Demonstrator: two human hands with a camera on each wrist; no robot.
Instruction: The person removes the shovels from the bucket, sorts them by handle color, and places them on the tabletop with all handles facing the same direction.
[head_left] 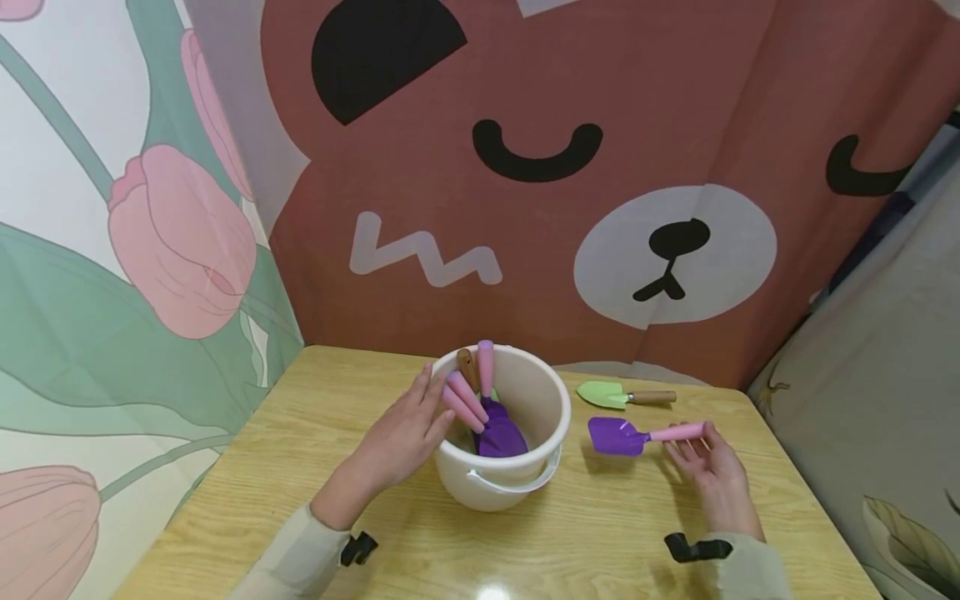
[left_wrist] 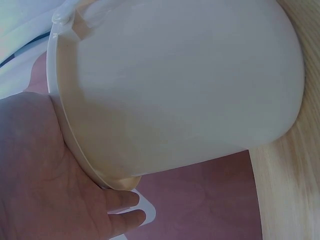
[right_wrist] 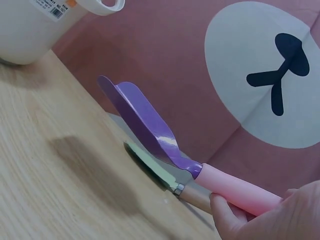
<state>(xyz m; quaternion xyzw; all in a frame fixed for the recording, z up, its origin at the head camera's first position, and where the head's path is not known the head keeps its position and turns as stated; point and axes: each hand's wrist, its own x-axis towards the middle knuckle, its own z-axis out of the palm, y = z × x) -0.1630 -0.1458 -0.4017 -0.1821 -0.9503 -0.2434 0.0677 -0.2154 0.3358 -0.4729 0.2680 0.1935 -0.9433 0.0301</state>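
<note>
My right hand (head_left: 720,479) pinches the pink handle of a purple garden shovel (head_left: 617,437), held over the table with its blade pointing left. In the right wrist view the shovel's blade (right_wrist: 145,117) hangs above its own shadow. On the left, my left hand (head_left: 401,433) lies against the rim of a white bucket (head_left: 480,487), fingers extended. The left wrist view has the palm (left_wrist: 45,170) along the bucket's rim. Inside the bucket stand several hand tools with pink handles (head_left: 486,367) and a brown handle (head_left: 467,367), one showing a purple blade (head_left: 501,435).
A green trowel (head_left: 603,394) with a wooden handle lies on the wood-grain table (head_left: 360,533), behind the held shovel. The bucket's white carrying handle (head_left: 517,487) hangs down its front. A bear-print cloth (head_left: 540,267) rises behind the table.
</note>
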